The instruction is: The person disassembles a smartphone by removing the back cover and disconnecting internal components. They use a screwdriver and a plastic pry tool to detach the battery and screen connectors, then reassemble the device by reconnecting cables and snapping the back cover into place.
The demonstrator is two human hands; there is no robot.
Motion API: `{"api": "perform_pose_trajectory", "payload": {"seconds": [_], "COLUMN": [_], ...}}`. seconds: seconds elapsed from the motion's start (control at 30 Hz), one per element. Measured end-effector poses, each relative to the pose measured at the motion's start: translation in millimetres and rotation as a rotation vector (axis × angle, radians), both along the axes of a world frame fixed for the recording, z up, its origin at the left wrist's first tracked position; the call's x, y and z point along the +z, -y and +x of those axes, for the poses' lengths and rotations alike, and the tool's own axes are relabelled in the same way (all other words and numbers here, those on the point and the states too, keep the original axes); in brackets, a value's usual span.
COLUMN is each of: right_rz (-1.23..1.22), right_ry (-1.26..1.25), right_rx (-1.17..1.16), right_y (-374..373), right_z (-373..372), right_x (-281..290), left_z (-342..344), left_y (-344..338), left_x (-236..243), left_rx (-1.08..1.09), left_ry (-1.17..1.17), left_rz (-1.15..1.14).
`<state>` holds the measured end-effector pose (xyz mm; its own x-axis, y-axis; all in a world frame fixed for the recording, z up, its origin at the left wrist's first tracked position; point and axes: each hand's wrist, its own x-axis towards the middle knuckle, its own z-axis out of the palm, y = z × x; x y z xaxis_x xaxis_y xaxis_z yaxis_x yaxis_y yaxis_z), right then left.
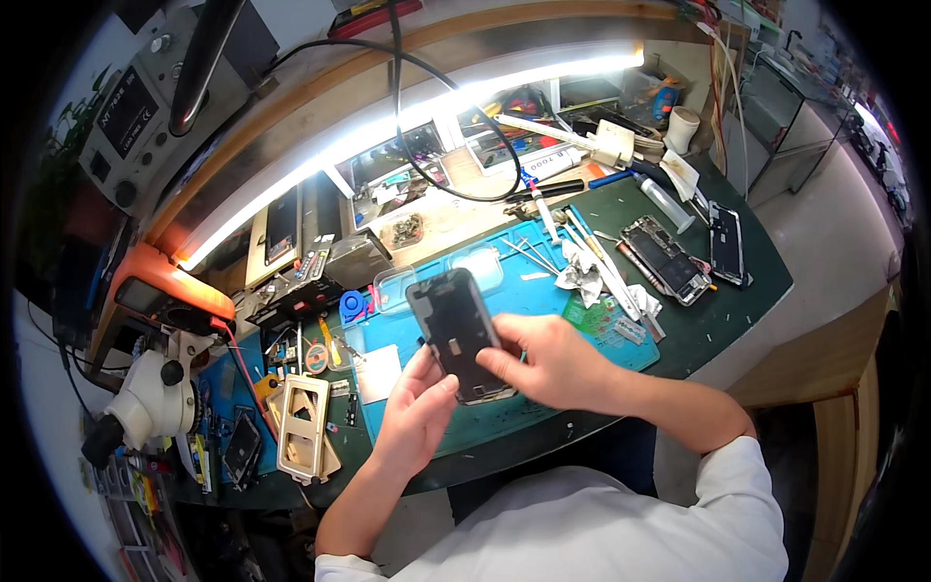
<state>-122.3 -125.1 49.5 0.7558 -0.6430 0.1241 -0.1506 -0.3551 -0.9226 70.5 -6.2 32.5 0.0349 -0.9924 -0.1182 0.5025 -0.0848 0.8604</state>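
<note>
A black phone screen assembly (451, 320), its back with small metal parts facing up, is held upright-tilted over the blue repair mat (611, 344). My left hand (419, 412) grips its lower left edge, thumb at the bottom corner. My right hand (543, 359) grips its right side, thumb lying on the back panel. On the mat behind it sit a clear plastic case (475, 264), tweezers (529, 254), crumpled white tissue (582, 274) and a green circuit board (590, 315). An opened phone (659, 262) and another black screen (727, 242) lie to the right.
At the left are a microscope (160, 393), an orange multimeter (170, 296), a metal fixture (303, 427) and another phone part (242, 446). A lit shelf (407, 116) crowded with tools spans the back, with a black cable loop (456, 194) hanging before it.
</note>
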Motion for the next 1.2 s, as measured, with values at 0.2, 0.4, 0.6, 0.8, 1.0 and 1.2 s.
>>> {"api": "perform_pose_trajectory", "payload": {"seconds": [0.2, 0.4, 0.6, 0.8, 1.0, 1.2], "right_rz": [0.485, 0.36, 0.192, 0.103, -0.161, -1.208], "right_ry": [0.106, 0.098, -0.102, -0.053, 0.026, 0.024], "right_rx": [0.217, 0.226, 0.231, 0.215, 0.066, -0.317], "right_y": [22.8, 15.4, 14.0, 10.7, -0.1, -13.0], "right_z": [1.3, 4.1, -0.2, 1.3, 3.7, 11.0], "right_x": [-2.9, -21.8, -3.3, -10.8, -4.9, -5.1], "left_z": [19.6, 17.3, 15.5, 9.9, 6.6, 11.6], "left_y": [-2.8, -7.7, -9.3, -10.0, -6.5, -4.7], "left_x": [5.2, -4.7, -4.7, -4.4, -8.1, -10.3], "left_rx": [0.041, 0.112, 0.133, 0.201, 0.185, 0.158], "left_ry": [-0.039, 0.188, 0.316, 0.43, 0.411, 0.2], "left_rz": [-0.09, -0.029, -0.049, -0.129, -0.199, -0.269]}}
